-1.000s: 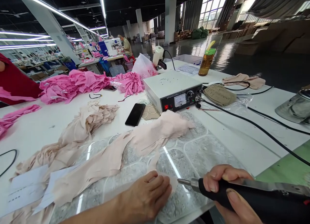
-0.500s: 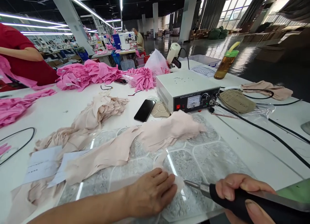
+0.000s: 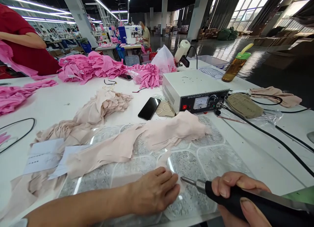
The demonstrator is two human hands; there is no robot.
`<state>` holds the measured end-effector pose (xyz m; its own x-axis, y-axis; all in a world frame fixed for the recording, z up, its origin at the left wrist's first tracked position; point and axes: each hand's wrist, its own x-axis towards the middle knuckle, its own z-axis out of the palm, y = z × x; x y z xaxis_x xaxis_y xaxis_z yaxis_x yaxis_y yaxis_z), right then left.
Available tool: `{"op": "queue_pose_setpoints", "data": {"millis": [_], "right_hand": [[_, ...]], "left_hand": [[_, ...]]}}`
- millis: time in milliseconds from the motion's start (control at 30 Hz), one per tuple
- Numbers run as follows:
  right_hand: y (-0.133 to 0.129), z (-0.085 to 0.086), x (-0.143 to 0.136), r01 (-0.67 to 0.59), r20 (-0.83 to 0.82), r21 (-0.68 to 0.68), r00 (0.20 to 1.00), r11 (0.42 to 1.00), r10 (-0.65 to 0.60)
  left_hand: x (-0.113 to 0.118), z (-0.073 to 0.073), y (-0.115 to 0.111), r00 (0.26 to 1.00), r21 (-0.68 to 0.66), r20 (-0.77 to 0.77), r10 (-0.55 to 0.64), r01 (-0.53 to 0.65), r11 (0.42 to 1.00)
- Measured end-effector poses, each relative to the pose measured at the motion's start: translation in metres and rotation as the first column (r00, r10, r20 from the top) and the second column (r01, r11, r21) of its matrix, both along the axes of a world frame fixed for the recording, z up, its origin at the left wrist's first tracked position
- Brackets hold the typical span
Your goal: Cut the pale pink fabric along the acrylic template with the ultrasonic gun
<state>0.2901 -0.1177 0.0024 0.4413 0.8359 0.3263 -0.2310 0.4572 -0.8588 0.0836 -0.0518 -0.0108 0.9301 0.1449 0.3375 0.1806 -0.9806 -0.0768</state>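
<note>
My left hand lies with curled fingers on a thin pale pink fabric piece on the clear patterned mat. My right hand grips a black-handled tool. Its pointed metal tip is just right of my left fingertips, at the fabric. Beyond my hands, a stack of pale pink fabric pieces rests on the mat, with more cut fabric to its left. The part of the fabric under my left palm is hidden.
A control box with a meter and cable stands behind the mat. A phone, beige fabric, pink fabric and a bottle are on the table. A person in red stands at the left.
The tool in my right hand has shifted left, its tip now closer to my left fingers. My left hand has barely moved. The whole view has tilted slightly.
</note>
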Motion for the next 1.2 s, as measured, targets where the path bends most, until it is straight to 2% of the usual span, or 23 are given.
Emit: {"op": "queue_pose_setpoints", "data": {"millis": [267, 433, 633, 800, 1033, 1200], "right_hand": [[0.002, -0.002, 0.002, -0.029, 0.061, 0.001, 0.998, 1.000, 0.029], [0.001, -0.001, 0.005, -0.104, 0.130, 0.031, 0.987, 0.994, 0.099], [-0.005, -0.003, 0.006, -0.050, 0.045, -0.027, 0.998, 0.998, 0.051], [-0.008, -0.007, 0.012, -0.124, 0.084, -0.036, 0.988, 0.992, 0.126], [-0.009, 0.002, 0.005, -0.066, 0.070, -0.028, 0.995, 0.997, 0.068], [-0.008, 0.004, 0.005, -0.060, 0.089, -0.028, 0.994, 0.998, 0.063]], "left_hand": [[-0.002, 0.000, 0.000, 0.999, 0.019, -0.038, -0.003, 0.004, 1.000], [-0.002, 0.000, -0.001, 0.999, 0.023, -0.040, 0.007, -0.006, 1.000], [0.000, 0.002, -0.001, 1.000, -0.001, 0.012, -0.009, 0.010, 1.000], [-0.002, 0.002, -0.002, 1.000, -0.007, 0.025, -0.019, 0.019, 1.000], [-0.014, -0.003, -0.002, 0.999, 0.042, 0.032, 0.014, -0.016, 0.999], [-0.017, -0.008, -0.003, 0.998, 0.047, -0.032, 0.050, -0.049, 0.998]]}}
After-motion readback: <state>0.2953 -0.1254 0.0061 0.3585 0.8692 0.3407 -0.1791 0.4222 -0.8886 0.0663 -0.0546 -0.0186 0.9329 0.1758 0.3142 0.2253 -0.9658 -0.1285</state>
